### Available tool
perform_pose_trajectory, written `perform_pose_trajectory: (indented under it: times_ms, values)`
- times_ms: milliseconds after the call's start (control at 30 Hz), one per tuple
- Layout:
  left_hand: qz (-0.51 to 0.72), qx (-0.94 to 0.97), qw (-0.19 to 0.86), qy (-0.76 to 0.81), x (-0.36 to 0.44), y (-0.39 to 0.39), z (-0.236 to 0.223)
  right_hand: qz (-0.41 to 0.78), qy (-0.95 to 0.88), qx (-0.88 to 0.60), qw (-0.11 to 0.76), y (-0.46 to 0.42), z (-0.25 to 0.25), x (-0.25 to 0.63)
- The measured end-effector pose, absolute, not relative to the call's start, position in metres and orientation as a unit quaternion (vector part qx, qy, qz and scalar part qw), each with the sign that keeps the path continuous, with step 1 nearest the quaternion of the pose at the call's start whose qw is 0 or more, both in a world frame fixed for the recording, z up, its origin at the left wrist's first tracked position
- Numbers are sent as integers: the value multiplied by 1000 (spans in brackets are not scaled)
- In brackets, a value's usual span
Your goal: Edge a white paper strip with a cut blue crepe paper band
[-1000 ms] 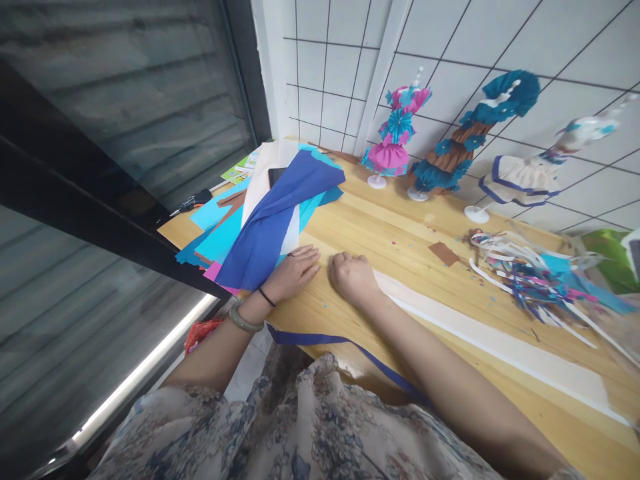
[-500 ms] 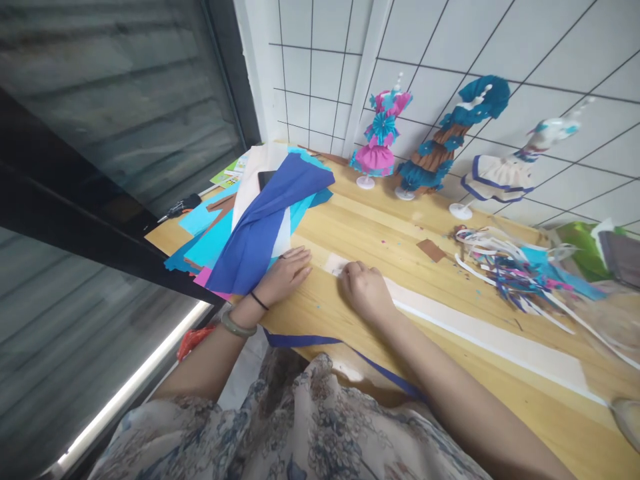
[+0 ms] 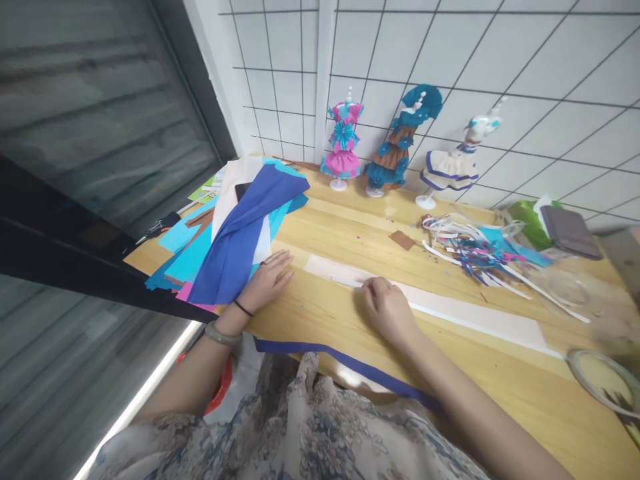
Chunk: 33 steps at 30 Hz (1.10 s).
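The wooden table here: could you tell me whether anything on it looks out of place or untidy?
A dark blue strip hangs off the table's near edge, and cut paper scraps lie in a tangled heap near the right side.

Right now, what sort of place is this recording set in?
Probably a home craft corner: a wooden table against a white tiled wall, three paper-dress figurines standing along it, a pile of coloured paper sheets and paper scraps.

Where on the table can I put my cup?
Bare wood lies between the long cream paper strip and the three paper-dress dolls. Crowded: the stacked coloured paper sheets by the left hand, and the paper scraps.
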State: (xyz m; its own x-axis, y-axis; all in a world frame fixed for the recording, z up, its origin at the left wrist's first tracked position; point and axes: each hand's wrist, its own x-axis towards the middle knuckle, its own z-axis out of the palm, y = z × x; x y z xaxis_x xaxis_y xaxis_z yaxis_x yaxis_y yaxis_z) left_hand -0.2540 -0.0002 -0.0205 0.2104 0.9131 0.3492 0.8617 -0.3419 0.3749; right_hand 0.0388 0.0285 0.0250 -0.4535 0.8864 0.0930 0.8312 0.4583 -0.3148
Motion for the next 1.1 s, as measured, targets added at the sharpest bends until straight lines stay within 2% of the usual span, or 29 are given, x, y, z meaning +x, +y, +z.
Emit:
perform_pose_trajectory:
  times_ms: [167,333,567,733,867,1100]
  values:
    - [237,794,25,559,-253,0,-19,145,-798,-560,168,25,23,81]
    - [203,811,9,549,-245,2,-12,128,-773,-592,187,24,17,115]
    - [206,842,-5,499,-199,6,3,119,-851,-461,220,31,20,87]
    - [202,844,-1,497,-176,5,3,91,-905,-376,176,44,26,40]
    - [202,837,-5,509,-177,0,0,55,-923,-362,117,53,25,17]
    - [187,826,0,531,-188,-9,-1,36,-916,-387,95,57,20,45]
